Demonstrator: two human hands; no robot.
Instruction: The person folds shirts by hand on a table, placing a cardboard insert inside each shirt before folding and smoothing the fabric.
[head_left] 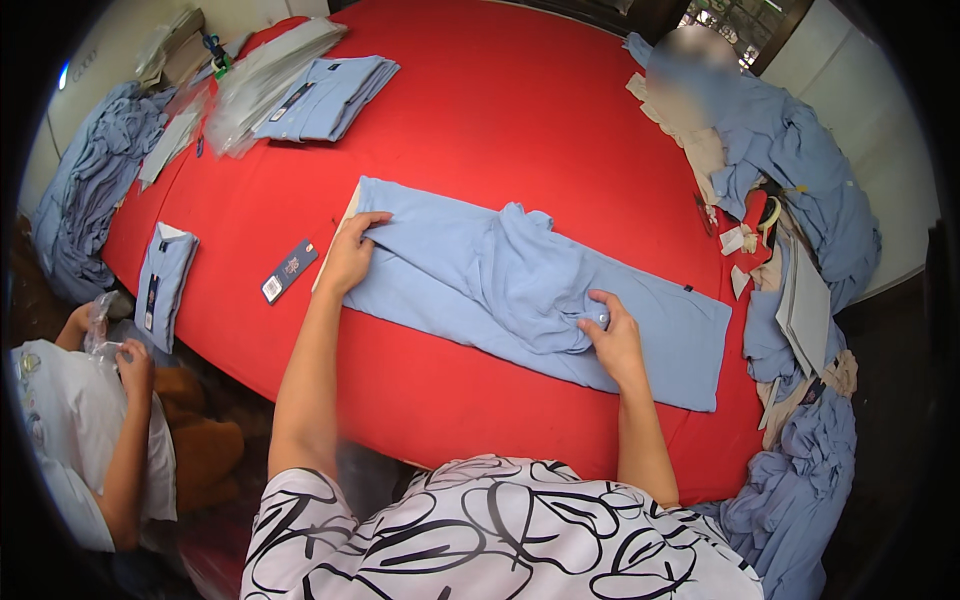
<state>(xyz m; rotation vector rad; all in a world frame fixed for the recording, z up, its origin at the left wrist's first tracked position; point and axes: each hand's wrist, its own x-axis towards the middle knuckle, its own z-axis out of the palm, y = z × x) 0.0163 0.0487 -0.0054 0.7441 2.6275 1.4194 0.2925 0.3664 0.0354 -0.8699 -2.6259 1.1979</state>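
A light blue shirt, folded into a long strip, lies slantwise on the red-covered table. My left hand is closed on its left end, where a cream-coloured edge shows beneath the cloth. Over the middle of the strip a sleeve lies bunched and wrinkled. My right hand pinches the cloth at the lower end of this sleeve, beside a small pale button. To the left of my left hand lies a dark hang tag with a white label.
Folded blue shirts and clear plastic bags lie at the far left. Another folded shirt rests near a co-worker handling clear plastic. Blue garments, grey cards and a tape roll line the right edge.
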